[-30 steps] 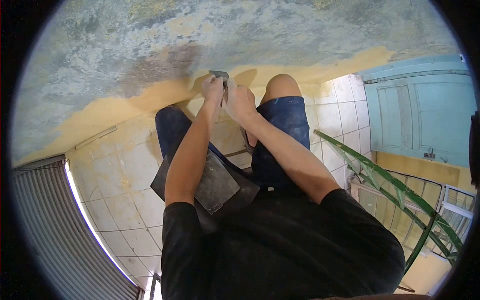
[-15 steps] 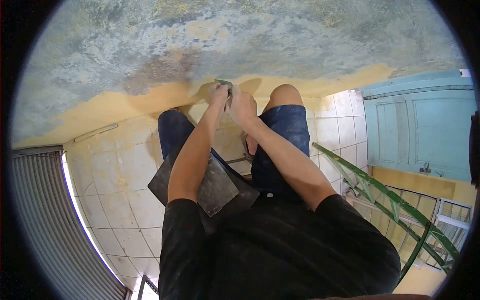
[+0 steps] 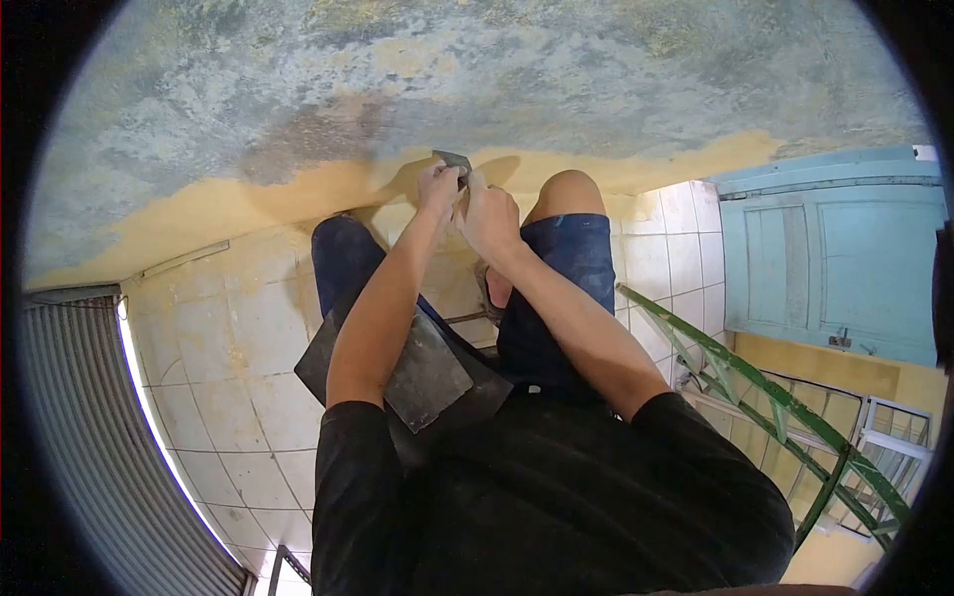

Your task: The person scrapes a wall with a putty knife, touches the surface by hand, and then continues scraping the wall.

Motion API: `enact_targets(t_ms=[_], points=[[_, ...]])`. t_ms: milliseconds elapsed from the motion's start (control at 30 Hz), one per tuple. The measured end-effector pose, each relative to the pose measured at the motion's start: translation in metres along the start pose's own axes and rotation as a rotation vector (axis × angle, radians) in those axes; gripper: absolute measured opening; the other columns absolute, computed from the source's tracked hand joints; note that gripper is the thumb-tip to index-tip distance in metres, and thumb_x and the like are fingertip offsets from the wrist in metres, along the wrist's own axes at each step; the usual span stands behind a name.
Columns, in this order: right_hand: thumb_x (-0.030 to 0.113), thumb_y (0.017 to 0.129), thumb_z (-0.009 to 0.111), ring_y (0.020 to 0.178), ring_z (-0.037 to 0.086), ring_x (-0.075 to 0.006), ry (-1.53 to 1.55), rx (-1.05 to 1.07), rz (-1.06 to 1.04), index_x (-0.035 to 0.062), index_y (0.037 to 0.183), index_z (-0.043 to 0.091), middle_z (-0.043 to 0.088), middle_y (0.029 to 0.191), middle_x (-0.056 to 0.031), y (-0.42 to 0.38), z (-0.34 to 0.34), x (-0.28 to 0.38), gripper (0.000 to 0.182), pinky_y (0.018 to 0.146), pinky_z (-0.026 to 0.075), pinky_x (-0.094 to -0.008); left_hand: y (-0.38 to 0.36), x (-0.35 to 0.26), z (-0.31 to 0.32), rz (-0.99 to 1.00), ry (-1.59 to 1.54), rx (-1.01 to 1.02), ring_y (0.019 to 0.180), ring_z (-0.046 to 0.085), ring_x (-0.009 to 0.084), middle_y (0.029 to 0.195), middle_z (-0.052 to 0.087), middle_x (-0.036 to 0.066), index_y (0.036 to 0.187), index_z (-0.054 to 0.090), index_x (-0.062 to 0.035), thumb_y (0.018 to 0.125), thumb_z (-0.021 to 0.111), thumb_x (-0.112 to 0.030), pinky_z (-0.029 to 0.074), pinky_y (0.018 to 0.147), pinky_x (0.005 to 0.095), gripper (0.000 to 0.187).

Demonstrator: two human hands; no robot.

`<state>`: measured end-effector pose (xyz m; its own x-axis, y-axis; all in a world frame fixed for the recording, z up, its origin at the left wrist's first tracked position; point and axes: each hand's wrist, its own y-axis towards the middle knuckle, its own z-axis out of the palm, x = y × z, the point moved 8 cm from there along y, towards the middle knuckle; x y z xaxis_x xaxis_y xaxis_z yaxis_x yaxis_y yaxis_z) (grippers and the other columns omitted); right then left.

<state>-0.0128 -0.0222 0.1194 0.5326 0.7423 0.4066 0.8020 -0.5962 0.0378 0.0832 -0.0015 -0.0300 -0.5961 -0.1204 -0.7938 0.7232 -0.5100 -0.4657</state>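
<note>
A small dark grey piece of sandpaper (image 3: 453,159) sticks up above my fingers, close to the wall. My left hand (image 3: 438,189) pinches it from the left side. Against it on the right, my right hand (image 3: 489,214) is closed on the same piece, its fingers touching those of the left. The part between my fingers is hidden. Larger dark sheets (image 3: 427,382), like sandpaper, lie on my lap, partly under my left forearm.
Ahead is a wall (image 3: 477,89), patchy grey-blue above and yellow below. White tiles (image 3: 224,348) cover the floor around my bent legs. A green metal frame (image 3: 755,382) leans at the right, near a light blue door (image 3: 825,258). A corrugated shutter (image 3: 94,427) is at left.
Both hands have shifted slightly, the right one a little rightward. More of the grey sandpaper now shows above my fingers. The sheets on my lap stay in place.
</note>
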Motion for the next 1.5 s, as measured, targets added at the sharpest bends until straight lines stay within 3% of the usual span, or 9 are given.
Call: enact_targets(t_ms=[200,400,500,567,700,800,1100,1200,1500], points=[[0.013,0.079,0.06,0.065,0.063,-0.0441,-0.032,-0.02,-0.028,-0.0019,0.095,0.055,0.062,0.068,-0.0264,0.003,0.009,-0.003,0.022,0.061,0.05,-0.0515,0.013,0.014,-0.011,0.011,0.079,-0.038,0.061,0.055,0.015,0.07,0.059,0.006,0.07,0.059,-0.0014,0.076,0.062,0.002,0.047,0.056,0.0309,0.007],[0.011,0.078,0.061,0.065,0.063,-0.0437,0.006,-0.049,-0.041,-0.0022,0.094,0.054,0.062,0.068,-0.026,0.005,0.006,-0.002,0.023,0.061,0.05,-0.0512,-0.007,-0.004,-0.001,-0.009,-0.034,0.031,0.065,0.059,0.0165,0.074,0.062,0.008,0.078,0.063,0.0021,0.077,0.06,0.003,0.05,0.059,0.0318,0.003],[0.012,0.082,0.056,0.067,0.063,-0.0446,-0.021,0.02,-0.009,-0.0009,0.096,0.052,0.062,0.069,-0.0267,0.006,0.008,-0.001,0.019,0.063,0.05,-0.0528,-0.001,0.002,-0.008,-0.045,0.034,-0.014,0.068,0.061,0.0175,0.076,0.063,0.008,0.082,0.064,0.0037,0.078,0.061,0.003,0.052,0.063,0.0308,0.005],[0.01,0.076,0.062,0.07,0.063,-0.0435,0.022,-0.062,-0.049,-0.0022,0.094,0.053,0.062,0.07,-0.0262,-0.001,-0.005,0.001,0.023,0.064,0.051,-0.0507,-0.008,-0.011,0.001,0.015,0.002,0.034,0.069,0.062,0.0182,0.076,0.064,0.009,0.084,0.065,0.0039,0.079,0.061,0.003,0.054,0.065,0.0306,0.007],[0.01,0.076,0.062,0.071,0.063,-0.0434,0.048,-0.076,-0.047,-0.0018,0.094,0.053,0.062,0.07,-0.0261,0.003,-0.003,0.0,0.023,0.064,0.05,-0.0509,-0.008,-0.012,0.002,-0.002,-0.048,0.074,0.069,0.062,0.0175,0.078,0.064,0.008,0.081,0.065,0.0036,0.08,0.06,0.003,0.054,0.065,0.0298,0.005],[0.009,0.077,0.062,0.071,0.064,-0.0434,0.04,-0.013,-0.026,-0.0017,0.095,0.053,0.062,0.07,-0.0261,0.003,0.0,0.001,0.023,0.064,0.05,-0.0508,-0.008,-0.01,-0.005,-0.015,0.035,-0.019,0.071,0.062,0.0174,0.08,0.065,0.009,0.082,0.065,0.0043,0.08,0.06,0.004,0.054,0.066,0.0293,0.005],[0.009,0.078,0.06,0.069,0.063,-0.0442,0.041,-0.095,-0.056,-0.0019,0.096,0.052,0.061,0.069,-0.0263,-0.01,-0.01,-0.001,0.022,0.064,0.05,-0.0508,-0.019,-0.021,0.005,0.045,-0.061,0.104,0.069,0.06,0.015,0.077,0.063,0.007,0.081,0.065,0.004,0.079,0.06,0.004,0.052,0.063,0.0289,0.005],[0.01,0.078,0.061,0.069,0.062,-0.0443,0.071,-0.061,-0.054,-0.0019,0.096,0.052,0.061,0.069,-0.0263,-0.007,-0.01,0.003,0.023,0.064,0.051,-0.0506,-0.01,-0.019,0.004,0.107,0.006,0.146,0.072,0.061,0.0161,0.084,0.065,0.007,0.086,0.066,0.0028,0.083,0.058,0.0,0.05,0.066,0.0288,0.008],[0.011,0.078,0.061,0.064,0.062,-0.0443,0.041,-0.084,-0.066,-0.002,0.096,0.052,0.06,0.065,-0.0261,-0.003,-0.007,0.006,0.024,0.06,0.05,-0.0515,-0.016,-0.027,0.001,0.098,0.032,0.052,0.067,0.058,0.0135,0.077,0.063,0.004,0.078,0.064,0.0007,0.083,0.057,-0.002,0.047,0.06,0.0285,0.008]])
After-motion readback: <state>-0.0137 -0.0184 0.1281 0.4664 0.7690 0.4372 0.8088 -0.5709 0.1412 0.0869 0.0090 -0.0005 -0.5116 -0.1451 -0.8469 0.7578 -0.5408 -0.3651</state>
